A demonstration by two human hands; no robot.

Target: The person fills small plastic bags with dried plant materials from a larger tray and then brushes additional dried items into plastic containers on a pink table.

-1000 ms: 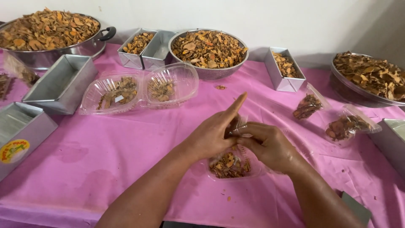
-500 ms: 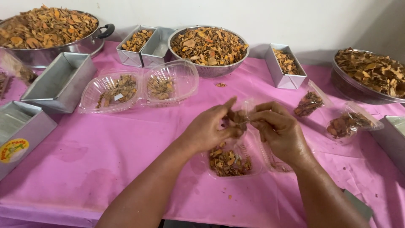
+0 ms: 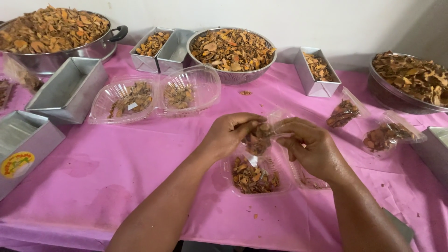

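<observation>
Both the left hand (image 3: 228, 135) and the right hand (image 3: 310, 149) pinch a small clear bag (image 3: 261, 135) of dried chips above an open clamshell container (image 3: 254, 175); two filled bags (image 3: 343, 113) lie to the right.

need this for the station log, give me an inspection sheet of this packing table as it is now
surface: pink cloth, faint stains, crumbs
job's things: small clear bag of dried chips above open clamshell tray
clutter: second open clamshell, steel basins and tins of chips, two filled bags at right
grippers: left hand and right hand, fingers pinching the bag
cables: nothing seen
surroundings: plain pale wall
</observation>
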